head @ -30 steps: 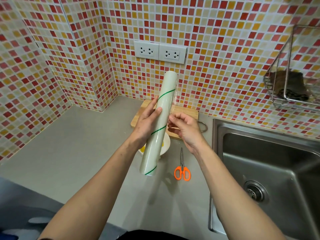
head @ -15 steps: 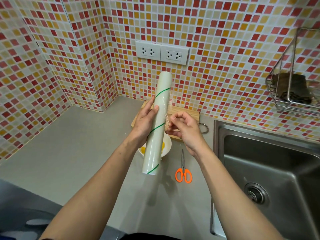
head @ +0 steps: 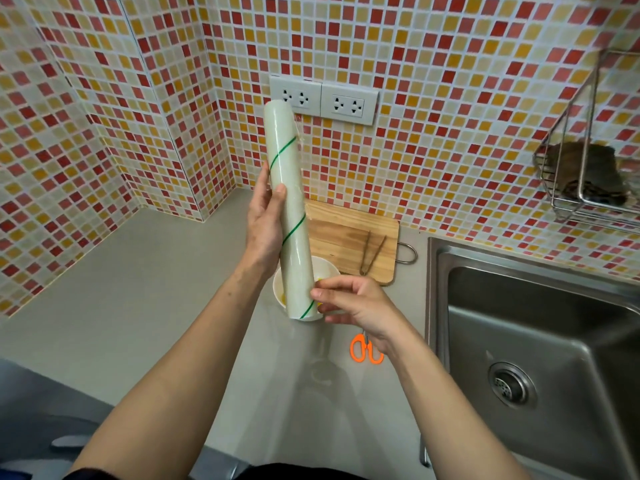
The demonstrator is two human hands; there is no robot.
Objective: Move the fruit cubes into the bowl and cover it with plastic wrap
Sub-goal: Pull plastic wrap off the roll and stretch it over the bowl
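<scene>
A long roll of plastic wrap, pale with a green spiral line, stands nearly upright above the counter. My left hand grips its middle from the left. My right hand pinches the roll's lower end with thumb and fingers. A thin loose edge of film shows along the roll's right side near the top. Behind the roll sits a white bowl with yellow fruit cubes, mostly hidden by the roll and my right hand.
A wooden cutting board with wooden tongs lies behind the bowl. Orange-handled scissors lie on the grey counter near my right wrist. A steel sink is at the right, a wire rack on the tiled wall.
My right hand has moved from the roll's middle down to its lower end. The roll has tipped more upright, and the tongs on the board have come into sight.
</scene>
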